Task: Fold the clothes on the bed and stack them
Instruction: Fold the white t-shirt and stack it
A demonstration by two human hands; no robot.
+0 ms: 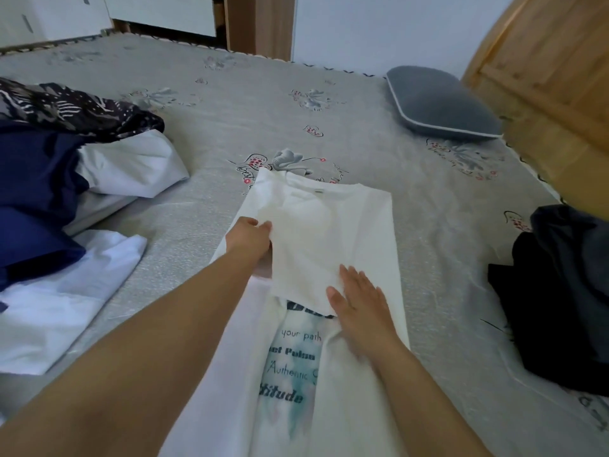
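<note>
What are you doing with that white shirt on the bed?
A person is folding a white T-shirt with printed words, laid out on the bed. The left hand grips the folded-over part of the shirt at its edge, while the right hand lies flat on the cloth, pressing it down. More clothes wait in a pile on the left, and dark clothes lie on the right. A grey pillow sits farther back.
</note>
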